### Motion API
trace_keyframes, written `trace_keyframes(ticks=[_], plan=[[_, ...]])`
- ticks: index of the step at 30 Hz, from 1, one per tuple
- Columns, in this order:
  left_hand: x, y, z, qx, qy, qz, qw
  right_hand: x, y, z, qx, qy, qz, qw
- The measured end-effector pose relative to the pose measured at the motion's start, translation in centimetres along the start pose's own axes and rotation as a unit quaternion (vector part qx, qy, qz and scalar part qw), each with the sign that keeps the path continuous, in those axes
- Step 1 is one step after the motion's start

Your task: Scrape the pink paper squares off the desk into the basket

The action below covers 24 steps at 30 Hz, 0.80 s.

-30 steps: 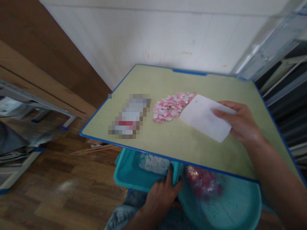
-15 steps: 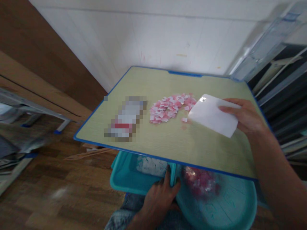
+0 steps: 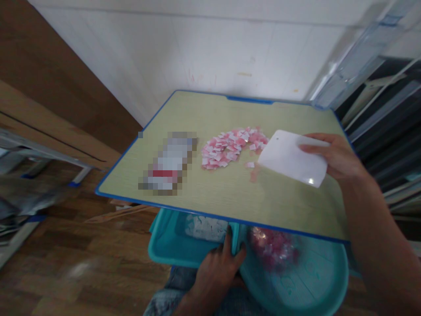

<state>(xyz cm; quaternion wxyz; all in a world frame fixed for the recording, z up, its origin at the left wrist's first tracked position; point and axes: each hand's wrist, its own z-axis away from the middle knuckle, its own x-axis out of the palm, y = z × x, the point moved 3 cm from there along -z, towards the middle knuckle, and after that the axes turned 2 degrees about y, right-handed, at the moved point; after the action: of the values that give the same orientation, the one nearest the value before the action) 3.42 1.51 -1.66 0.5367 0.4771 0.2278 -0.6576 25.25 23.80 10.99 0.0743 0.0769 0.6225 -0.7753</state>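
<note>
My right hand (image 3: 342, 158) pinches a thin, glossy white plastic scraper (image 3: 292, 158) with a small hole near one corner. Its left edge is beside a heap of small pink and white pieces (image 3: 223, 149) on the pale yellow-green tabletop (image 3: 210, 191). A few pieces lie loose between the heap and the scraper. Below the table's front edge, my left hand (image 3: 219, 267) grips the rims where a teal rectangular tub (image 3: 174, 255) and a teal round basin (image 3: 340, 281) meet. White material (image 3: 207, 227) lies in the tub, and a clear bag of red-pink pieces (image 3: 274, 248) is in the basin.
A blurred-out rectangular object (image 3: 169, 162) lies on the table's left side. A white wall (image 3: 210, 52) stands behind the table. Brown wooden panels (image 3: 66, 87) are at left, and dark folded frames (image 3: 388, 114) lean at right. The floor is wood-patterned.
The view has shifted slightly. The scraper has tilted a little, with its glare now at the lower right corner. My left hand stays on the rims.
</note>
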Motion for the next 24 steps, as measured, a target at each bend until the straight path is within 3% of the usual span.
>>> trace_keyframes(ticks=[6, 13, 20, 24], plan=[[0.0, 0.0, 0.0, -0.002, 0.011, 0.001, 1.000, -0.9, 0.6, -0.4, 0.025, -0.069, 0.052, 0.996], [-0.2, 0.0, 0.0, -0.006, -0.002, 0.013, 1.000, -0.2, 1.5, -2.2, 0.006, -0.025, -0.024, 0.999], [-0.2, 0.0, 0.0, -0.003, 0.004, 0.008, 1.000, 0.5, 1.4, -1.2, 0.029, -0.165, 0.077, 0.983], [0.0, 0.0, 0.0, -0.002, 0.016, 0.002, 1.000, 0.8, 0.8, -0.7, -0.026, -0.143, 0.089, 0.985]])
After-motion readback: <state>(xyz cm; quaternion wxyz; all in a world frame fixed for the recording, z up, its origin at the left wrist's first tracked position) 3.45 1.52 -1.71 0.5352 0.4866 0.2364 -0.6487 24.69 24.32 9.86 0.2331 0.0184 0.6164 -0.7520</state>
